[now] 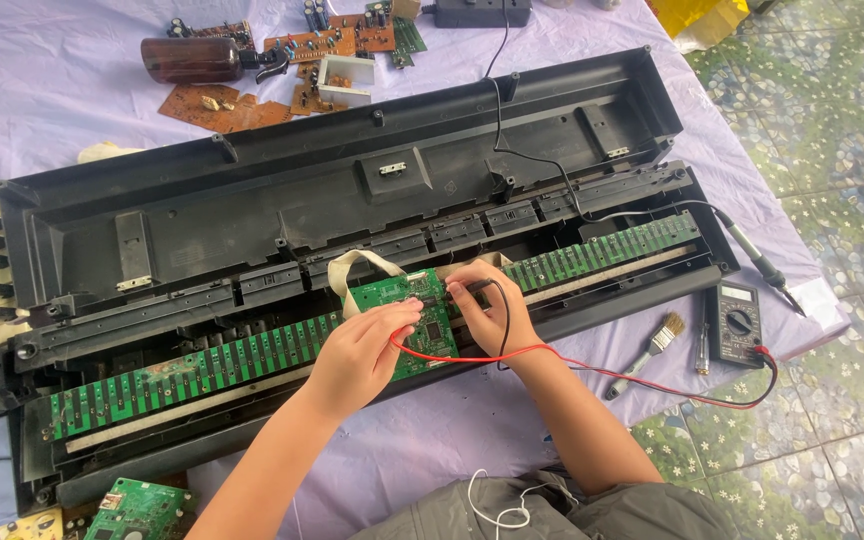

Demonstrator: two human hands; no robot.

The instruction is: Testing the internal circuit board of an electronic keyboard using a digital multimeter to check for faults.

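Note:
An opened black keyboard case [252, 200] lies across a pale purple cloth, with a long green contact strip [202, 365] along its front. A small green circuit board [407, 310] rests on the strip at the middle. My left hand [362, 350] pinches a red probe lead [472, 355] with its tip on the board. My right hand [487, 305] holds a black probe [472, 287] against the board's right edge. Both leads run right to a multimeter [737, 320].
A soldering iron [757, 260] and a small brush [652, 345] lie near the multimeter. Brown circuit boards [222, 105], a dark bottle [192, 58] and a white box sit at the back. Another green board [137, 508] lies at the front left. A tiled floor is at right.

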